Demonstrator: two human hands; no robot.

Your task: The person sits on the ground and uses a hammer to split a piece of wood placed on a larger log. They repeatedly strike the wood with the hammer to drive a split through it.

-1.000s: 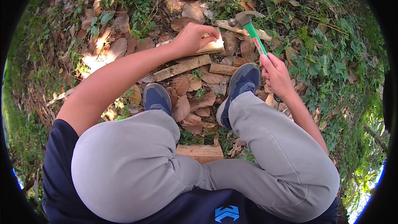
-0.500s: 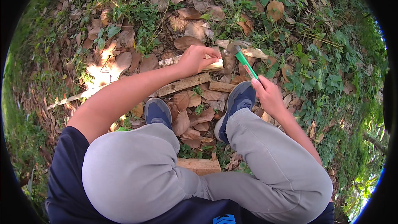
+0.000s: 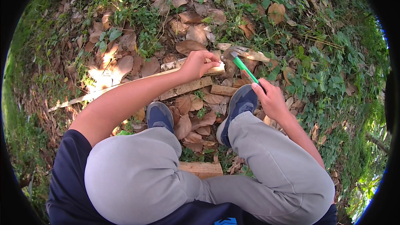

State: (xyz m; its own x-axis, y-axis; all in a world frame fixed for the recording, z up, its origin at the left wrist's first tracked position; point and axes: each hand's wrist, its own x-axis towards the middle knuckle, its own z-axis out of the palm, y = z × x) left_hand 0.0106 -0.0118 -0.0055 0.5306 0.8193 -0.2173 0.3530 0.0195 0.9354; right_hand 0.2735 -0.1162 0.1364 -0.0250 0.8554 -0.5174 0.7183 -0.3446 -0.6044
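Hammer [image 3: 246, 71] with green handle is inside the fingers of our right hand [image 3: 271, 99], which are clamped around the handle; its metal head extends beyond these fingers, near the end of a pale wooden piece [image 3: 216, 71]. At this same end we have our left hand [image 3: 195, 64], with thumb and forefinger bent and their tips together; we cannot tell if something small is between them. Closer to our shoes [image 3: 243, 103], another wooden piece [image 3: 187, 88] rests on dry leaves [image 3: 182, 127].
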